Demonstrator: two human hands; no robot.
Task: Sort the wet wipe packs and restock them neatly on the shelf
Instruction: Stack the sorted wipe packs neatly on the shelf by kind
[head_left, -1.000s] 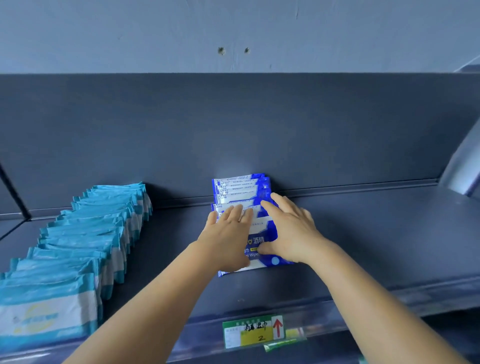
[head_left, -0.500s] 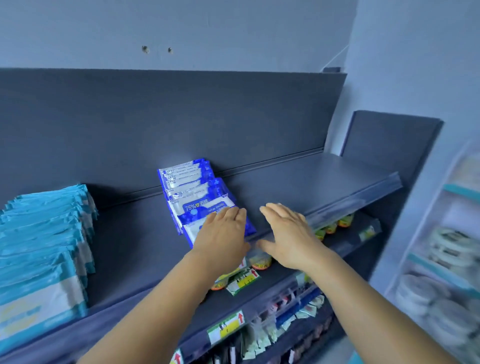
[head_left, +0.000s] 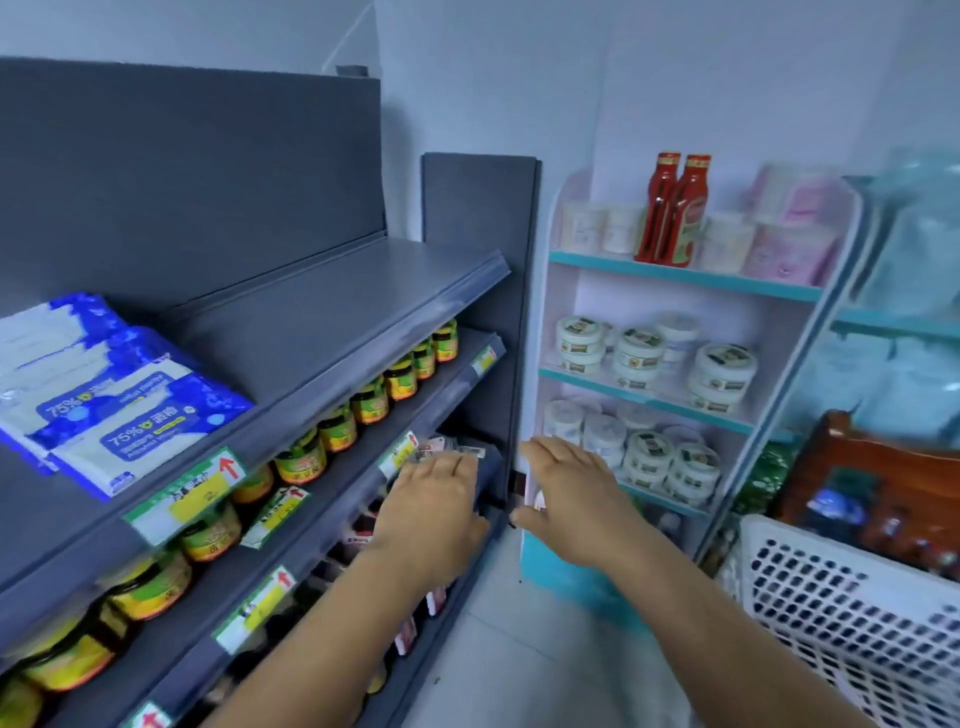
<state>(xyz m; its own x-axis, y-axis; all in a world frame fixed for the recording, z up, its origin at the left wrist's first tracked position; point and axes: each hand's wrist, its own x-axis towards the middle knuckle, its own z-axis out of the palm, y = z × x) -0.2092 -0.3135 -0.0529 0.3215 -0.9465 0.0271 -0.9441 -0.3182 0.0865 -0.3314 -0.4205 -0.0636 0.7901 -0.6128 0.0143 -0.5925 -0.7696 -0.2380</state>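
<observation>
A row of blue-and-white wet wipe packs (head_left: 119, 410) lies overlapped on the dark grey top shelf (head_left: 332, 332) at the left. Both hands are off the packs and hover in the air to the right of them, in front of the lower shelves. My left hand (head_left: 434, 506) is flat with straight fingers and holds nothing. My right hand (head_left: 569, 499) is spread, palm down, and is also empty. The teal packs seen before are out of view.
Jars with yellow-green labels (head_left: 337, 428) line the second shelf. A white perforated basket (head_left: 841, 618) stands at the lower right. A pastel rack (head_left: 675, 395) with round tubs and two red bottles (head_left: 675, 208) stands beyond the shelf end. Pale floor lies between them.
The view has swung right. Both hands left the blue wipe packs and moved right and down, away from the top shelf. The packs stay in their row.
</observation>
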